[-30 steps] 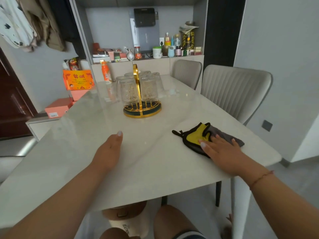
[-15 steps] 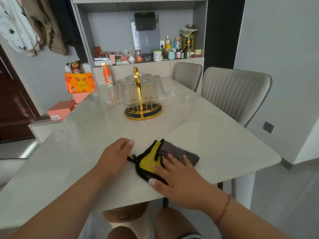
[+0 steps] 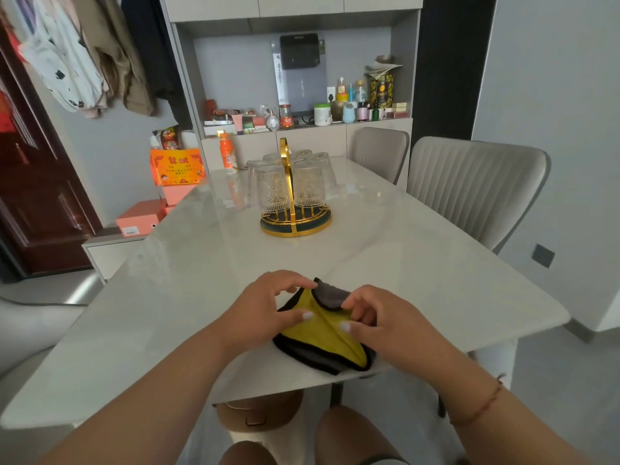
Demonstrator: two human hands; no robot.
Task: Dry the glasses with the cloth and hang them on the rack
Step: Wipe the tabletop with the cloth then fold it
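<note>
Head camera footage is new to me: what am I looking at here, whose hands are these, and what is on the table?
There is no machine here. A person wears one wide-angle camera on the head, looking forward and down, so the two bare arms entering from below are their own. The left hand and the right hand both grip a yellow and grey cloth lying near the close edge of the pale table. Further back on the table stands a round gold rack with a tall handle, with clear glasses hanging upside down on it. An orange bottle stands at the far left of the table. Padded chairs stand along the right side.
</note>
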